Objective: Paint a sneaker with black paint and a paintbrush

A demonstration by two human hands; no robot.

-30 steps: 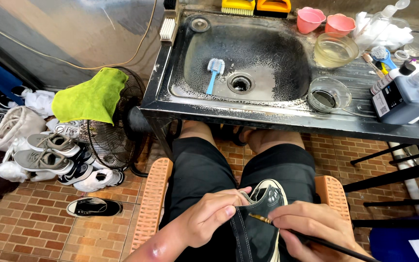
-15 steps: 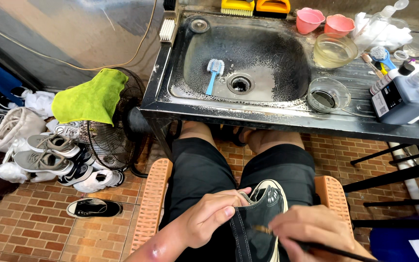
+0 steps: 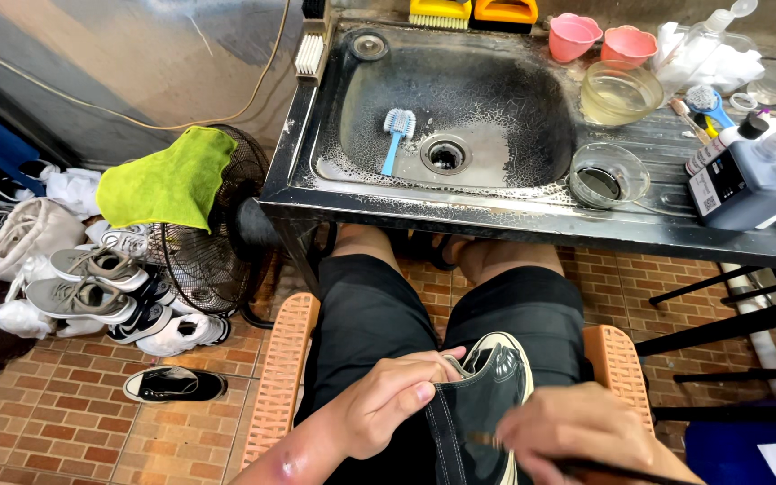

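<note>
A pile of sneakers (image 3: 92,287) lay on the brick floor at far left. The left hand (image 3: 388,400) was closed around the upper edge of a dark canvas shoe (image 3: 482,404) resting on the person's lap. The right hand (image 3: 577,431) pinched a thin brush (image 3: 604,467) against it. The shoe appeared light; its canvas was likely soft and pliable, best gripped by collar or rubber sole.

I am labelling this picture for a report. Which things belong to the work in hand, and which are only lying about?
In use:
- black shoe, held by the left hand
- thin brush, in the right hand

Lying about:
- blue brush in the sink
- green cloth on the fan
- pile of shoes
- pink cups
</note>
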